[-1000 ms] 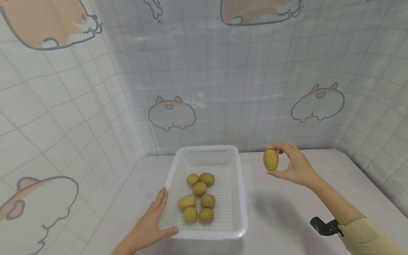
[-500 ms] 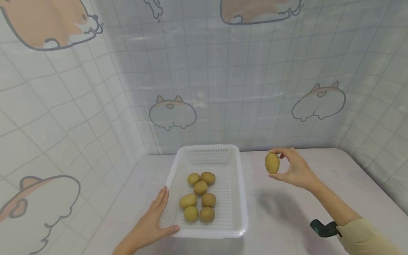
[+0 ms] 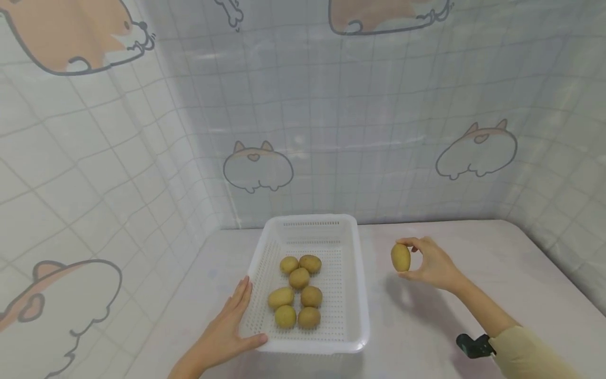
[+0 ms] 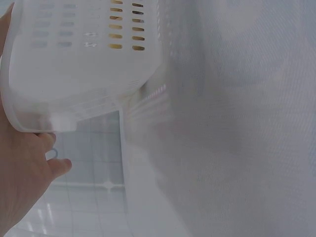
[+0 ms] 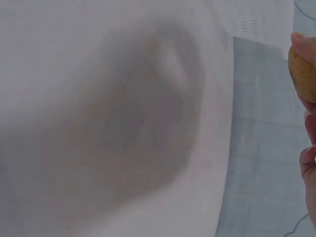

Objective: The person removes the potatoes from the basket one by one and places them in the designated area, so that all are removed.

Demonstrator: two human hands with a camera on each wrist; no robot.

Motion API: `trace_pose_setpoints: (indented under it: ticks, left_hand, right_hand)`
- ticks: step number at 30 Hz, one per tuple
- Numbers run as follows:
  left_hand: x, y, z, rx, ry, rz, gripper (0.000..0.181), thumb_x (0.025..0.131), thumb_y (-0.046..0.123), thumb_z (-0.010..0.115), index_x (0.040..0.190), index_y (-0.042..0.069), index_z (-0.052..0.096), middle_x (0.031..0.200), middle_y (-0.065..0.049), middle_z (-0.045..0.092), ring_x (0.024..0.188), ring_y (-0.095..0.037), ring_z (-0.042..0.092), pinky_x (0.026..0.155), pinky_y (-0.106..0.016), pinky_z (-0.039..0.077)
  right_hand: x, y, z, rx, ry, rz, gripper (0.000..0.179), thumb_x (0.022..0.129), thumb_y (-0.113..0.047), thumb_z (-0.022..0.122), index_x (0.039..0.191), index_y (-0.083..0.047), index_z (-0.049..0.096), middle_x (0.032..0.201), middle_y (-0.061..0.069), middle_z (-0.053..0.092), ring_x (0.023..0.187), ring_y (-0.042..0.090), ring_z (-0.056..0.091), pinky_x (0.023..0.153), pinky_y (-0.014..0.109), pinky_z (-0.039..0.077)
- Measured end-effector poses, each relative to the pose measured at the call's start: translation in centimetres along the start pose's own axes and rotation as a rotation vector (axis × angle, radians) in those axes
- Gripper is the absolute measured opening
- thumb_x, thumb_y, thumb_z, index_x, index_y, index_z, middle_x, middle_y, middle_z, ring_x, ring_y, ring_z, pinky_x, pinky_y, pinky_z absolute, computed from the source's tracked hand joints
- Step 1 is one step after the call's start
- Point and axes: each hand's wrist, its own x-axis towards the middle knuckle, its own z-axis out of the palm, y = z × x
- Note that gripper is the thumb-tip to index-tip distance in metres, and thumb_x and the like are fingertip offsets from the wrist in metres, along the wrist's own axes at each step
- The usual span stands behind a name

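Note:
My right hand [image 3: 432, 265] pinches a yellow-brown potato [image 3: 400, 257] upright between thumb and fingertips, over the table to the right of the basket. In the right wrist view the potato [image 5: 302, 74] shows at the right edge, partly cut off. A white perforated plastic basket [image 3: 354, 295] stands in the middle, and several potatoes [image 3: 299, 279] lie grouped on its floor. My left hand [image 3: 226, 326] rests against the basket's near left corner, fingers extended along the left rim and thumb at the front rim. From the left wrist, the basket's slotted wall [image 4: 84, 69] fills the upper left.
The pale table [image 3: 478, 252] reaches back to a tiled-pattern curtain [image 3: 360, 105] printed with cartoon dogs, which also encloses both sides. A dark green strap-like piece [image 3: 475, 346] sits at my right sleeve [image 3: 525, 352]. My right arm's shadow falls on the table.
My right hand has lowered toward the table with the potato still pinched in it. The left hand stays at the basket's corner, and the potatoes in the basket lie as before.

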Motion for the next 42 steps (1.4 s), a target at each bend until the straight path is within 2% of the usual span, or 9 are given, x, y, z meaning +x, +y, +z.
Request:
trace_pose_setpoints:
  ticks: [5,9,13,18,23,28,30,34,42]
  left_hand:
    - [0.0,0.0,0.1,-0.004,0.0,-0.009,0.112,0.074,0.052,0.077,0.151,-0.005,0.017,0.159,-0.018,0.009,0.142,-0.039,0.017,0.112,-0.049,0.014]
    - [0.0,-0.1,0.2,0.004,0.004,0.0,0.114,0.074,0.055,0.076,0.15,-0.006,0.017,0.159,-0.019,0.009,0.142,-0.039,0.018,0.106,-0.061,0.021]
    - [0.1,-0.2,0.2,0.007,0.009,0.006,0.114,0.074,0.056,0.075,0.15,-0.005,0.018,0.159,-0.019,0.01,0.141,-0.039,0.019,0.106,-0.061,0.022]
    - [-0.1,-0.2,0.2,-0.001,0.015,0.002,0.114,0.073,0.056,0.075,0.15,-0.005,0.018,0.159,-0.018,0.01,0.142,-0.038,0.019,0.11,-0.051,0.017]
    - [-0.1,-0.2,0.2,-0.002,0.015,0.005,0.113,0.074,0.057,0.075,0.15,-0.005,0.018,0.159,-0.018,0.01,0.142,-0.039,0.019,0.111,-0.052,0.017]
    - [-0.1,-0.2,0.3,-0.015,0.009,-0.007,0.113,0.074,0.054,0.076,0.151,-0.004,0.018,0.159,-0.017,0.009,0.142,-0.038,0.018,0.113,-0.035,0.007]
    - [0.0,-0.2,0.3,-0.019,0.008,-0.009,0.112,0.074,0.051,0.077,0.15,-0.005,0.018,0.159,-0.017,0.009,0.142,-0.038,0.018,0.114,-0.038,0.008]
    - [0.1,-0.1,0.2,-0.012,-0.001,-0.009,0.111,0.074,0.05,0.077,0.15,-0.006,0.018,0.159,-0.019,0.009,0.141,-0.04,0.019,0.108,-0.06,0.02]
    - [0.1,-0.1,0.1,-0.019,-0.014,-0.024,0.112,0.074,0.053,0.076,0.15,-0.006,0.018,0.159,-0.019,0.008,0.14,-0.042,0.02,0.107,-0.063,0.021]
  right_hand:
    - [0.2,0.7,1.0,0.001,-0.027,0.022,0.069,0.062,-0.026,0.09,0.123,-0.01,0.061,0.098,0.003,0.058,0.093,0.022,0.05,0.069,0.037,0.043]
    - [0.6,1.2,2.0,-0.002,-0.049,0.025,0.067,0.064,-0.03,0.089,0.122,-0.011,0.062,0.096,0.002,0.06,0.093,0.026,0.053,0.068,0.036,0.044]
    - [1.0,1.7,3.1,-0.009,-0.069,0.034,0.067,0.064,-0.032,0.089,0.121,-0.01,0.062,0.097,0.002,0.062,0.092,0.028,0.054,0.066,0.036,0.045]
    - [1.5,1.9,4.1,-0.029,-0.118,0.089,0.068,0.066,-0.032,0.087,0.122,-0.007,0.06,0.104,0.007,0.063,0.095,0.026,0.055,0.071,0.039,0.048]
    - [1.6,2.0,4.6,-0.032,-0.169,0.144,0.069,0.066,-0.032,0.086,0.122,-0.002,0.058,0.111,0.013,0.064,0.096,0.029,0.055,0.075,0.044,0.05]
    - [1.7,2.1,4.9,-0.047,-0.19,0.158,0.07,0.066,-0.035,0.086,0.121,-0.001,0.06,0.111,0.014,0.064,0.094,0.028,0.054,0.073,0.043,0.05]
    - [1.7,2.3,5.0,-0.045,-0.197,0.158,0.07,0.068,-0.038,0.085,0.121,0.0,0.06,0.109,0.015,0.065,0.095,0.03,0.054,0.074,0.045,0.049]
    - [1.8,2.6,5.1,0.012,-0.22,0.185,0.071,0.074,-0.042,0.081,0.125,0.001,0.058,0.11,0.017,0.064,0.101,0.036,0.052,0.078,0.05,0.048]
    - [2.3,2.3,5.6,0.007,-0.21,0.09,0.072,0.078,-0.036,0.079,0.129,0.008,0.054,0.114,0.022,0.062,0.096,0.034,0.053,0.078,0.048,0.047]
